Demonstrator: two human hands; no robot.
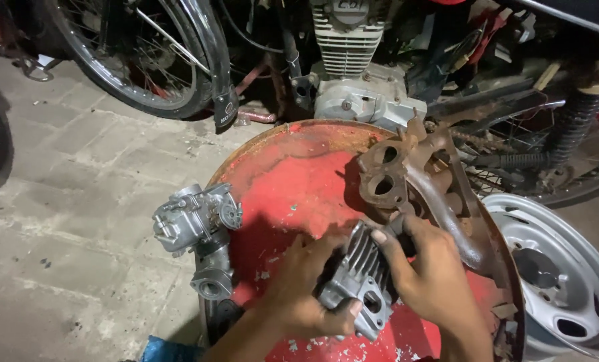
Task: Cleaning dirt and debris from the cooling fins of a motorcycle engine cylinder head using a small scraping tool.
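Both my hands hold a grey finned metal engine part (358, 276) over the top of a red drum (293, 184). My left hand (306, 291) grips its lower left side, with the thumb across the front. On its upper right side sits my right hand (430, 271), fingers curled over the fins. A rusty cast manifold (413, 181) lies on the drum just behind my right hand. A silver carburettor (195, 221) with a pipe below it rests at the drum's left edge.
A motorcycle stands behind the drum, with its engine (353, 67) and front wheel (145, 60) close by. A grey steel wheel rim (564, 275) lies on the right. Paved brick floor (65, 221) stretches to the left.
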